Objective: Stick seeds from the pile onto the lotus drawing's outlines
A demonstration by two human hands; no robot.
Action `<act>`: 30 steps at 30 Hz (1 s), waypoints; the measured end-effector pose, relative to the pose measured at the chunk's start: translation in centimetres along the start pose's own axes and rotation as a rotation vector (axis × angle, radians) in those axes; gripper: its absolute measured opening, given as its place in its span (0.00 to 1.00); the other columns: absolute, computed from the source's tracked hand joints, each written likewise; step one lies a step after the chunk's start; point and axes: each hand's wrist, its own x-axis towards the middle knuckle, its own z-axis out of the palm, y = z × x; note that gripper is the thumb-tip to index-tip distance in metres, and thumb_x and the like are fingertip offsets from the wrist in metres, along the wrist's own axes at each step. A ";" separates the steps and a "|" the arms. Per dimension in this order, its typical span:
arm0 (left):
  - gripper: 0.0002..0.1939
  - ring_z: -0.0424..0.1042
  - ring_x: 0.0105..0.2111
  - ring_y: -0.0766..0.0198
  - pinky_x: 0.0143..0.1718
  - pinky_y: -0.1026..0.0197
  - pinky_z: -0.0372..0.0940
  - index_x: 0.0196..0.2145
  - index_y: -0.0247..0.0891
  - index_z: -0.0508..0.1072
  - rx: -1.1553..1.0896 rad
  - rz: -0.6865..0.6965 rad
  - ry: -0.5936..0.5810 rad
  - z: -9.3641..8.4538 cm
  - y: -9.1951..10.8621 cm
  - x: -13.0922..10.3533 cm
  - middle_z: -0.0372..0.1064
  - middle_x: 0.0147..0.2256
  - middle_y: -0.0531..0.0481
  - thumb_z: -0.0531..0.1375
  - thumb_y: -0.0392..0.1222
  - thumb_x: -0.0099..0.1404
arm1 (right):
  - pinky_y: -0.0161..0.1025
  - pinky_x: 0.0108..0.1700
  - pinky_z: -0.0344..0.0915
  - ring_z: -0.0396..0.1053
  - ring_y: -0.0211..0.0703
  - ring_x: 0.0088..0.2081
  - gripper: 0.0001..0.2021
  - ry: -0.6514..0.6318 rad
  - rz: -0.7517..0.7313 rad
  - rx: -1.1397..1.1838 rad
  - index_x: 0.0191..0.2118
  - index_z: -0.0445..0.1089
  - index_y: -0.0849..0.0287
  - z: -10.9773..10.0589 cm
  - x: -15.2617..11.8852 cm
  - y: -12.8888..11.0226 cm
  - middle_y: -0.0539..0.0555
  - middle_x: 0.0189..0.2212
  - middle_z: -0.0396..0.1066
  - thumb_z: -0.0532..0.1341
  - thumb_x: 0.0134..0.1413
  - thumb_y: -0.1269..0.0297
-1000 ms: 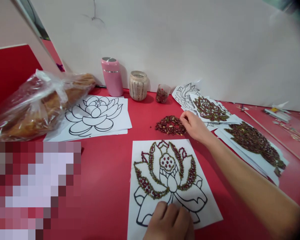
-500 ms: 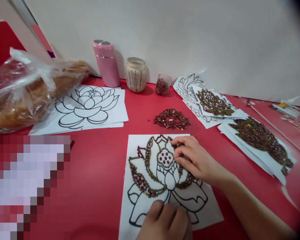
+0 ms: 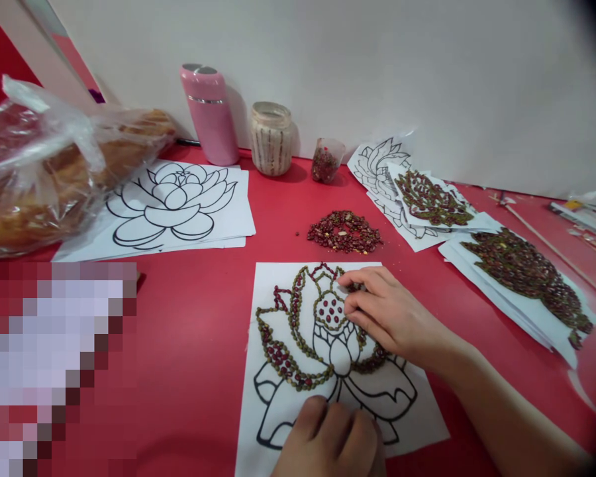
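Observation:
A white sheet with a black lotus outline (image 3: 288, 417) lies in front of me. Green and dark red beans (image 3: 284, 361) line several of its petals, and a few red beans dot the seed pod in the middle. My right hand (image 3: 382, 308) rests over the upper right petals with bent fingers drawn together, their tips touching the beans there. Whatever is between those fingertips is too small or hidden. My left hand (image 3: 335, 440) is curled on the lower part of the sheet, knuckles up, and its fingertips are hidden.
Behind the sheet lies a pile of red beans (image 3: 345, 232). A small plastic cup of beans (image 3: 326, 161), a glass jar (image 3: 271, 139) and a pink flask (image 3: 210, 116) stand by the wall. Bean pictures (image 3: 531, 281) lie right; lotus sheets (image 3: 228, 228) and a bagged bread (image 3: 74, 179) left.
The view has shifted slightly, so the background things sit a little higher. Both hands keep nearly the same pose and place on the sheet.

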 end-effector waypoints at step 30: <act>0.15 0.54 0.17 0.68 0.22 0.62 0.49 0.20 0.38 0.63 0.006 -0.004 0.019 0.2 0.1 -0.1 0.56 0.18 0.58 0.46 0.24 0.57 | 0.43 0.50 0.57 0.56 0.45 0.49 0.06 0.001 0.045 0.096 0.33 0.67 0.59 -0.3 -0.2 0.2 0.56 0.45 0.60 0.52 0.54 0.71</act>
